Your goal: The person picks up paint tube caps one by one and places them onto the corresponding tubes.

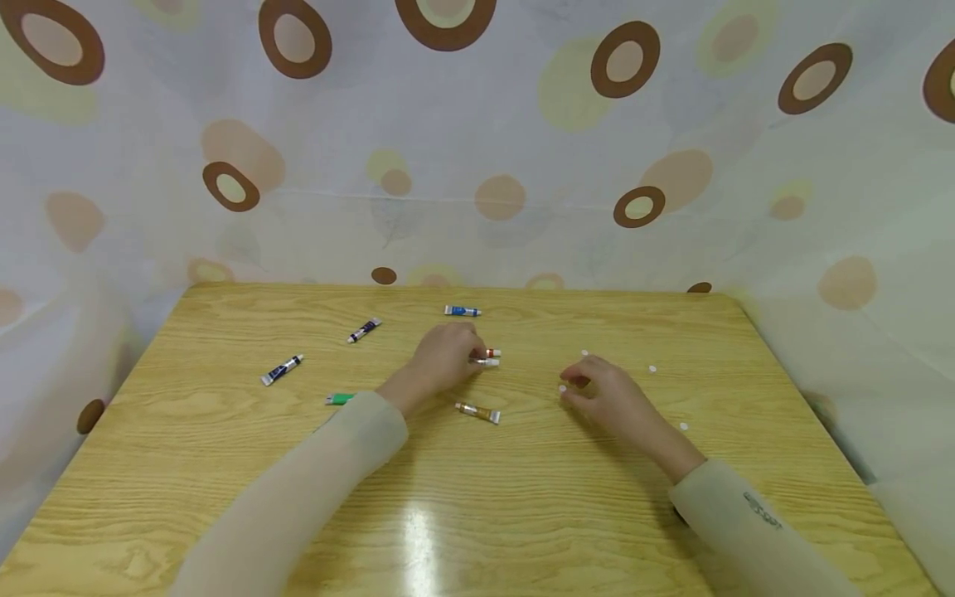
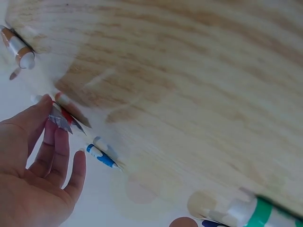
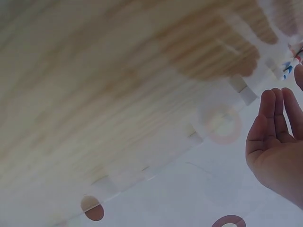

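Note:
My left hand (image 1: 445, 356) pinches a small paint tube (image 1: 488, 362) with a white cap between thumb and forefinger; its label is mostly hidden. Right beside it lies a red-banded paint tube (image 1: 493, 353), partly covered by the fingers. In the left wrist view, the hand (image 2: 42, 161) has its other fingers loosely bent, with the red tube (image 2: 66, 109) just behind. My right hand (image 1: 615, 398) hovers low over the table, thumb and fingers apart. A small white round piece (image 1: 563, 388) shows by its thumb tip. Fingers look relaxed on the right hand (image 3: 279, 127) in its wrist view.
A gold tube (image 1: 478, 412) lies nearer me, a green tube (image 1: 340, 400) by the left sleeve. Blue (image 1: 462, 311), purple (image 1: 364, 331) and dark blue (image 1: 283, 370) tubes lie farther out. More white pieces (image 1: 652, 368) are at right. A patterned curtain (image 1: 500, 166) borders the table.

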{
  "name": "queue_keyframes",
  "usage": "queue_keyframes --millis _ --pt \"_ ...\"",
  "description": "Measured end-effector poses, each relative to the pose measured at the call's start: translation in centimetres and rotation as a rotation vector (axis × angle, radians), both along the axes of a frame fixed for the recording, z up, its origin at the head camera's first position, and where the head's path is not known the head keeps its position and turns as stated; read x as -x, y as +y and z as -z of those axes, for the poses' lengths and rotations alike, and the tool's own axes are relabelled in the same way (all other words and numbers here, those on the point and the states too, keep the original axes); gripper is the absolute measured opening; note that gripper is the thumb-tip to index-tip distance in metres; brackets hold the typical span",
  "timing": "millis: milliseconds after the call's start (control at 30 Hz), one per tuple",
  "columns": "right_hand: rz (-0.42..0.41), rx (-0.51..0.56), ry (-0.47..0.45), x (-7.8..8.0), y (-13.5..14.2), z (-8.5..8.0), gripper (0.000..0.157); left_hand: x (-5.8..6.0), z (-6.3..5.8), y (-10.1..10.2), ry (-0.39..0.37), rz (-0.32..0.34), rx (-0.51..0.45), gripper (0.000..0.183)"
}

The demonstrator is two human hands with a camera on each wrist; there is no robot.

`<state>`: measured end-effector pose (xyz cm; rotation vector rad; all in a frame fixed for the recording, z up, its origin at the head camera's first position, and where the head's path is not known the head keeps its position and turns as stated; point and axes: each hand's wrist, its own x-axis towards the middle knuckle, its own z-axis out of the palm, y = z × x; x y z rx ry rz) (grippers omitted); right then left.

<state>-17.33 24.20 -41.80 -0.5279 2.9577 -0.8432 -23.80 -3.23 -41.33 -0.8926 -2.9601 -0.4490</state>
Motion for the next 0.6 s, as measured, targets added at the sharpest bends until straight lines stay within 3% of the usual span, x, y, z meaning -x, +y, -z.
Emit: queue_keyframes --millis 333,600 --pt "-0.021 -0.032 -0.073 0.54 0.07 0.54 0.017 0.01 0.00 0.21 -0.020 0.018 -0.011 0.012" --pt "-0.028 -0.069 -0.080 0.74 -0.38 0.55 0.013 -0.13 0.10 0.46 -0.046 0.015 -0.011 0.017"
